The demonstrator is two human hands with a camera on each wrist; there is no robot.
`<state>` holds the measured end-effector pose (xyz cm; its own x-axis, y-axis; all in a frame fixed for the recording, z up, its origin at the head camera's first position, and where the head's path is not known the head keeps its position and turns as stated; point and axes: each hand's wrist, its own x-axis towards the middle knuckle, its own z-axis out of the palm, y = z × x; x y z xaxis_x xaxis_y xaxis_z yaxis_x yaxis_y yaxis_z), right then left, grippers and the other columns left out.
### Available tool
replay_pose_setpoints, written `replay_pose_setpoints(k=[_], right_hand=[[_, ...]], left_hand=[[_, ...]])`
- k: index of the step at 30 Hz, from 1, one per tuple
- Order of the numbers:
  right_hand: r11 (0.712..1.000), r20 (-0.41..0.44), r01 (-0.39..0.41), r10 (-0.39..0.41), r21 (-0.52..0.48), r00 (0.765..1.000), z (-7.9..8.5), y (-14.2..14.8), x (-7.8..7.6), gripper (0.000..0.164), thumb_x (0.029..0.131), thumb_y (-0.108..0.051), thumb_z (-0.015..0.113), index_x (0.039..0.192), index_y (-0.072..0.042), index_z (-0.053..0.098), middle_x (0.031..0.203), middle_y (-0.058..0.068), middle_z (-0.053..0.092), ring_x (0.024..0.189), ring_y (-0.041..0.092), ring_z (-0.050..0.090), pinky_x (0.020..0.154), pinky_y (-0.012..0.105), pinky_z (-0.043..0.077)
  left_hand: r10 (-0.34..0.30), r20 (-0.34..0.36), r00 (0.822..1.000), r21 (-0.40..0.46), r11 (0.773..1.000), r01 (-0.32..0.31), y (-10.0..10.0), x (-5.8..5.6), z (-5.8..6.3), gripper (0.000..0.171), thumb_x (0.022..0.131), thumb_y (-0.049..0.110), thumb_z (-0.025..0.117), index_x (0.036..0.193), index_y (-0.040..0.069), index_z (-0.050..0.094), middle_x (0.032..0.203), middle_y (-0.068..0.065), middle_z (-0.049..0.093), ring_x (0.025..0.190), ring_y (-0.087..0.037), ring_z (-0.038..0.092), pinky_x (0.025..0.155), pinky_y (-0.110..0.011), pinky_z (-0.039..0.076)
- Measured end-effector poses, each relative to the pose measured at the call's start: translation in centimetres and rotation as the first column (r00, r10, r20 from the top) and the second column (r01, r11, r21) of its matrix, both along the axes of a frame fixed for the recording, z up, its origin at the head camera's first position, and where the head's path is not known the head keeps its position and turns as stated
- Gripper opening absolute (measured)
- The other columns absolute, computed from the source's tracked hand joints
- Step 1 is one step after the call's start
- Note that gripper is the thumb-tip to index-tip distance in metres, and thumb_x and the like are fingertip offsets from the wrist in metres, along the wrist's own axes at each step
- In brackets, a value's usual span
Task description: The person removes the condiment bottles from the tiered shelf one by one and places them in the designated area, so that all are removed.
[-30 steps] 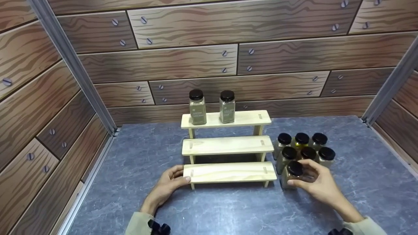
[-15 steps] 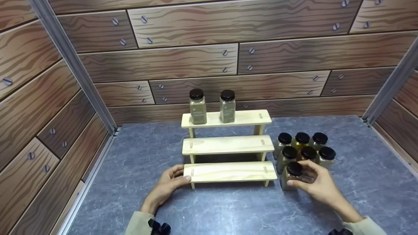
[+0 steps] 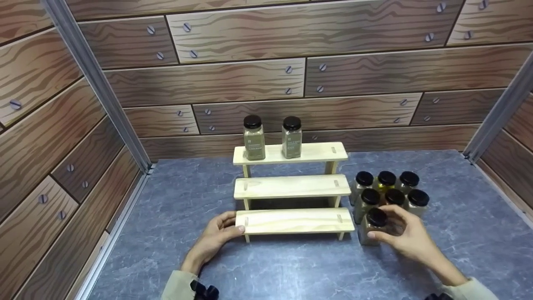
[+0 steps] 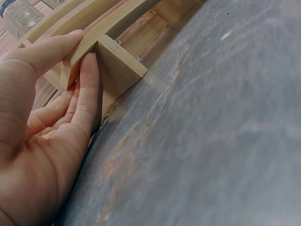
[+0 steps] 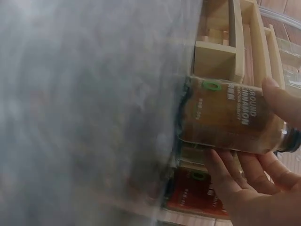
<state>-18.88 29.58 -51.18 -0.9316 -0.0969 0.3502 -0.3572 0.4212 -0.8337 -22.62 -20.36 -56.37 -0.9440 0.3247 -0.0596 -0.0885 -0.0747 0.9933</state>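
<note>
A three-step wooden spice rack (image 3: 291,187) stands on the table. My left hand (image 3: 214,235) pinches the left end of its lowest shelf, thumb on top and fingers beneath, as the left wrist view (image 4: 80,47) also shows. To the right of the rack, my right hand (image 3: 406,233) grips a black-capped spice jar (image 3: 370,231) between thumb and fingers. Its label reads ground cinnamon in the right wrist view, where the jar (image 5: 225,113) is upright with its base at the tabletop. Two filled jars, one at the left (image 3: 254,139) and one near the middle (image 3: 292,139), stand on the top shelf.
Several more black-capped jars (image 3: 386,183) stand close together just behind the held one. A red-filled jar (image 5: 193,190) shows beside it in the right wrist view. Wood-patterned panels (image 3: 250,79) with metal corner posts (image 3: 100,87) enclose the grey marbled table (image 3: 187,183).
Both hands keep their holds and the jars stay where they were. Only the head view has shifted very slightly.
</note>
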Motion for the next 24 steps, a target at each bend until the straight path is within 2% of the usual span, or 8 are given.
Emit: replay_pose_setpoints(k=[3, 5, 13, 17, 24], right_hand=[[0.999, -0.027, -0.032, 0.032, -0.005, 0.999, 1.2, 0.1, -0.1, 0.059, 0.071, 0.008, 0.093, 0.124, 0.006, 0.067, 0.116, 0.016, 0.075, 0.101, 0.001, 0.071, 0.091, 0.013, 0.058], [0.999, -0.046, -0.049, 0.048, -0.007, 0.998, 2.2, 0.2, -0.2, 0.057, 0.072, 0.009, 0.093, 0.123, 0.007, 0.067, 0.116, 0.02, 0.074, 0.101, 0.004, 0.073, 0.091, 0.016, 0.059], [0.996, -0.089, -0.085, 0.084, -0.006, 0.993, 5.7, -0.1, -0.5, 0.048, 0.081, 0.01, 0.086, 0.125, 0.006, 0.067, 0.116, 0.02, 0.074, 0.102, 0.017, 0.076, 0.092, 0.024, 0.062], [0.995, -0.097, -0.095, 0.096, 0.015, 0.991, 7.2, -0.8, -0.8, 0.045, 0.085, 0.007, 0.085, 0.126, 0.004, 0.067, 0.118, 0.021, 0.073, 0.104, 0.018, 0.076, 0.094, 0.023, 0.061], [0.992, -0.103, -0.122, 0.125, 0.028, 0.987, 9.3, -2.5, -1.8, 0.04, 0.089, 0.002, 0.084, 0.127, 0.002, 0.068, 0.118, 0.013, 0.075, 0.106, 0.016, 0.075, 0.096, 0.023, 0.061]], left_hand=[[0.007, -0.002, 1.0, 0.005, 1.0, -0.007, 0.0, 0.0, 0.1, 0.067, 0.097, 0.008, 0.076, 0.15, -0.016, 0.043, 0.141, -0.026, 0.062, 0.115, -0.021, 0.071, 0.103, -0.03, 0.06], [0.012, -0.001, 1.0, 0.007, 1.0, -0.012, 0.0, 0.0, 0.1, 0.067, 0.096, 0.007, 0.076, 0.15, -0.016, 0.043, 0.141, -0.027, 0.062, 0.115, -0.021, 0.071, 0.103, -0.03, 0.06], [0.007, 0.006, 1.0, 0.006, 1.0, -0.007, 0.1, -0.2, 0.1, 0.067, 0.096, 0.007, 0.075, 0.15, -0.016, 0.043, 0.141, -0.027, 0.063, 0.115, -0.022, 0.07, 0.103, -0.031, 0.06], [0.004, 0.008, 1.0, 0.006, 1.0, -0.004, 0.2, -0.1, 0.1, 0.067, 0.097, 0.008, 0.075, 0.15, -0.016, 0.043, 0.14, -0.026, 0.063, 0.115, -0.022, 0.071, 0.102, -0.031, 0.06], [-0.001, 0.006, 1.0, 0.008, 1.0, 0.001, 0.3, -0.1, 0.0, 0.066, 0.098, 0.008, 0.075, 0.15, -0.016, 0.043, 0.14, -0.026, 0.063, 0.115, -0.021, 0.071, 0.101, -0.031, 0.06]])
